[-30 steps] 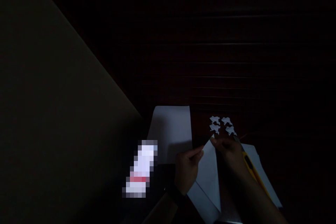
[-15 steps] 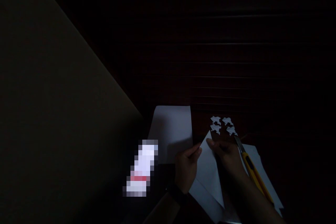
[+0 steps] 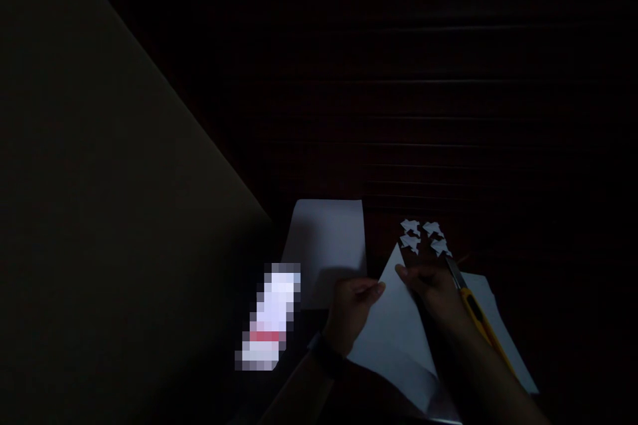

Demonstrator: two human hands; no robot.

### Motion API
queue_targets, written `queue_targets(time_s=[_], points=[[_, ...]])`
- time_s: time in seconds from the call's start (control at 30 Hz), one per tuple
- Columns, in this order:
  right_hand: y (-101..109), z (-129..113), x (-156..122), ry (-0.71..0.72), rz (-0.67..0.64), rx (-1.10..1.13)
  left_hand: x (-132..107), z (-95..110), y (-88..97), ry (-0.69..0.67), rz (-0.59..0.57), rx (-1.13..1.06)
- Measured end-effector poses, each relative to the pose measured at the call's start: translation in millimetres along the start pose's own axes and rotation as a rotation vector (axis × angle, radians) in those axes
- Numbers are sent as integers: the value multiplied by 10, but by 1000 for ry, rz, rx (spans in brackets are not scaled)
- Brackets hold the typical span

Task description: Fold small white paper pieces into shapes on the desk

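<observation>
A sheet of white paper [image 3: 393, 339], its far end a sharp point, lies slanted between my hands. My left hand [image 3: 349, 312], with a dark band on the wrist, pinches the sheet's left edge just below that point. On the opposite edge, the thumb and fingers of my right hand [image 3: 433, 292] grip the same sheet. Just beyond the tip are several small folded white paper shapes [image 3: 421, 237] in two rows. A yellow utility knife [image 3: 481, 319] with its blade out lies to the right of my right hand, partly hidden by my forearm.
A stack of white paper [image 3: 331, 232] lies at the back left. More white paper [image 3: 498, 319] is under the knife. A bright, pixelated panel [image 3: 272, 319] stands left of my left hand. A pale wall [image 3: 100, 179] slants along the left; the scene is very dim.
The sheet has spread wider toward me: the crease and lower flap seen earlier on its near part no longer show. My left hand has shifted slightly; both hands keep their hold near the tip.
</observation>
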State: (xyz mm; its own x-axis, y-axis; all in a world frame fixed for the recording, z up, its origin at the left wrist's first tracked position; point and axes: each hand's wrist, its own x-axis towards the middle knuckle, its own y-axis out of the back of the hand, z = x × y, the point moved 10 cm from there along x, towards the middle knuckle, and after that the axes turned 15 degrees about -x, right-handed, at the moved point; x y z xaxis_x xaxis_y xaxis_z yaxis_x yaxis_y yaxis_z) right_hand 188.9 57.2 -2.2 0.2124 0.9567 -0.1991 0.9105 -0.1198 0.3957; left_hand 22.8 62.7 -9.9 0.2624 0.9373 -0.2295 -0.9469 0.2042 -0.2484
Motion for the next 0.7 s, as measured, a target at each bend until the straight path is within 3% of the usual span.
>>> queue_targets(time_s=[0.17,0.37,0.53,0.7], points=[[-20,90,20,-28,4,53,3,2,-12,25,9,-14],[-22,29,15,-30,-28,-5,-3,26,-38,37,-20,-23],[28,-47,15,27,18,-37,-18,40,-67,46,-59,-65],[9,5,49,7,-4,-57,-3,-14,-44,72,-51,-79]])
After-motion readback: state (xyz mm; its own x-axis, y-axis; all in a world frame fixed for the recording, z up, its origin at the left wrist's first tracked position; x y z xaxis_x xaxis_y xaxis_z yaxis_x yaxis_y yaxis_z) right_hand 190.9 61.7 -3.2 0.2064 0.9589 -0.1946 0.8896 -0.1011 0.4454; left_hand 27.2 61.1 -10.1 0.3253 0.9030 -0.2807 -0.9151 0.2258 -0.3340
